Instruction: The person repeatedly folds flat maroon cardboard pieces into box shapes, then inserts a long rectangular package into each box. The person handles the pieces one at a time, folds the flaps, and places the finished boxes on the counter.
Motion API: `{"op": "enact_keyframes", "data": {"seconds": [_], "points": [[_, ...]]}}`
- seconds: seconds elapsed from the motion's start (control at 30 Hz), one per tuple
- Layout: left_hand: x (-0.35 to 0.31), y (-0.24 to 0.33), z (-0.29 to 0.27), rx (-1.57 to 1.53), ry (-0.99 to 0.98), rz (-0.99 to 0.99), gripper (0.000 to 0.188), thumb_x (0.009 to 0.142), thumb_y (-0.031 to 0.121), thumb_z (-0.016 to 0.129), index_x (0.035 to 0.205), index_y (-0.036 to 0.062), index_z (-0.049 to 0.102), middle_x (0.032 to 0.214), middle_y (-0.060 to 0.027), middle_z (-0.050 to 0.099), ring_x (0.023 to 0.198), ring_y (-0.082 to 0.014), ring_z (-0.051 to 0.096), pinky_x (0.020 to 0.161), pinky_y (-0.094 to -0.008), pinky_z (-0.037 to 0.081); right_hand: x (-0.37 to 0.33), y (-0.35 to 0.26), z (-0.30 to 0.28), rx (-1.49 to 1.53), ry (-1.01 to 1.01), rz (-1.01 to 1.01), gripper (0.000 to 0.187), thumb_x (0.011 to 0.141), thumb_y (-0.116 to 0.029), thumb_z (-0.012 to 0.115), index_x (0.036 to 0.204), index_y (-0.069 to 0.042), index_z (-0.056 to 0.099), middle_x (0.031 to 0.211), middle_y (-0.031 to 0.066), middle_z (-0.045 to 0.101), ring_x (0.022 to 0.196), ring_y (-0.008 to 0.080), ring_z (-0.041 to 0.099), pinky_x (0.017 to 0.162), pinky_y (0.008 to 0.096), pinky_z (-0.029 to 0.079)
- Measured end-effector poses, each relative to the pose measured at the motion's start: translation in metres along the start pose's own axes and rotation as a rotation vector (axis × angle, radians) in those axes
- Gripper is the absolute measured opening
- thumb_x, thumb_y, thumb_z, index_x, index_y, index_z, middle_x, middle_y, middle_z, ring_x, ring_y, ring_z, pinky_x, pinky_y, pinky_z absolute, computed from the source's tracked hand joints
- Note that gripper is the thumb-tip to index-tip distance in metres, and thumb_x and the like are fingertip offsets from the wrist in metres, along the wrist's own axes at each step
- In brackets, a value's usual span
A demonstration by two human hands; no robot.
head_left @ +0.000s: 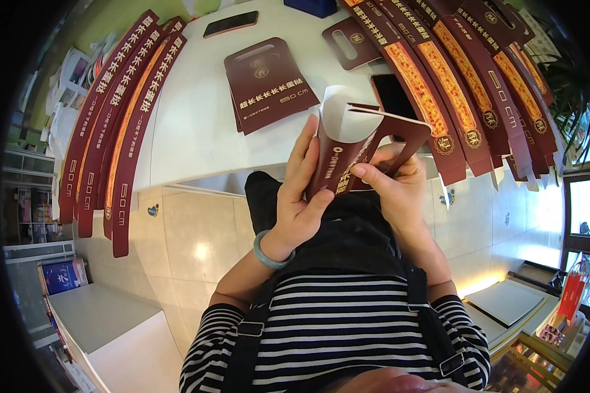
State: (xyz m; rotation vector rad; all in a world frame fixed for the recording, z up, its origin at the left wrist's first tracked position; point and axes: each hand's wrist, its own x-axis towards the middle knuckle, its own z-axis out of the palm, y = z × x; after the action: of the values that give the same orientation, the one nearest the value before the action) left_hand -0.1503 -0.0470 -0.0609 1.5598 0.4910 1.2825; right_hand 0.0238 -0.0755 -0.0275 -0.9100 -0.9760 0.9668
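Above my lap, near the table's front edge, both hands hold a maroon cardboard carrier sleeve (329,160). It is bent partly open, with its white inside facing up and a handle flap with a cut-out toward the right. My left hand (295,206) is wrapped round its left side, thumb in front and fingers behind. My right hand (396,183) grips the right side by the handle flap, its thumb pressed on the printed face. Just beyond lies a stack of flat maroon carrier sleeves (269,88) with handle slots.
Long, narrow maroon cartons (137,144) lie across the table's left end; more long cartons (432,78) fill the right. A phone (231,23) lies at the back of the white table (190,118). A black-screened device (392,98) is beside the right cartons. A grey-topped cabinet (105,318) stands lower left.
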Motion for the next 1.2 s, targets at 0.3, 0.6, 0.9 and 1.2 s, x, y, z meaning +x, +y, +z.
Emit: {"op": "enact_keyframes", "data": {"seconds": [0.3, 0.6, 0.9, 1.2], "points": [[0.016, 0.024, -0.011, -0.215, 0.067, -0.199, 0.061, 0.094, 0.011, 0.072, 0.147, -0.0030, 0.046, 0.145, -0.0153, 0.050, 0.128, -0.0217, 0.052, 0.105, -0.0333, 0.043, 0.005, -0.009, -0.005, -0.139, -0.156, 0.018, 0.014, 0.083, 0.004, 0.080, 0.091, 0.003, 0.069, 0.086, 0.0051, 0.073, 0.077, 0.0083, 0.068, 0.071, 0.0240, 0.057], [0.043, 0.013, -0.013, -0.444, 0.546, -0.111, 0.036, 0.091, -0.001, 0.072, 0.124, 0.0021, 0.061, 0.115, -0.0081, 0.071, 0.104, -0.0149, 0.067, 0.095, -0.0292, 0.052, 0.007, 0.025, 0.025, 0.259, -0.141, 0.100, 0.075, 0.081, 0.000, 0.083, 0.143, -0.001, 0.041, 0.136, 0.0126, 0.055, 0.116, 0.0169, 0.060, 0.098, 0.0328, 0.052], [-0.001, 0.032, -0.118, -0.006, -0.078, -0.396, 0.019, 0.085, 0.004, 0.081, 0.102, 0.0000, 0.072, 0.097, -0.0054, 0.075, 0.090, -0.0083, 0.066, 0.082, -0.0250, 0.053, 0.033, 0.025, -0.007, -0.303, -0.521, 0.213, 0.017, 0.084, -0.001, 0.080, 0.099, 0.004, 0.073, 0.094, 0.0069, 0.075, 0.083, 0.0108, 0.068, 0.076, 0.0270, 0.055], [0.044, 0.037, -0.383, 1.935, 0.437, -0.526, 0.088, 0.082, 0.049, 0.078, 0.149, 0.0038, 0.045, 0.140, -0.0240, 0.054, 0.130, -0.0405, 0.049, 0.108, -0.0496, 0.041, 0.065, 0.084, 0.023, -0.626, -0.279, -0.066, 0.092, 0.072, -0.009, 0.090, 0.148, 0.000, 0.038, 0.140, 0.0174, 0.054, 0.128, 0.0298, 0.055, 0.109, 0.0410, 0.044]]}}
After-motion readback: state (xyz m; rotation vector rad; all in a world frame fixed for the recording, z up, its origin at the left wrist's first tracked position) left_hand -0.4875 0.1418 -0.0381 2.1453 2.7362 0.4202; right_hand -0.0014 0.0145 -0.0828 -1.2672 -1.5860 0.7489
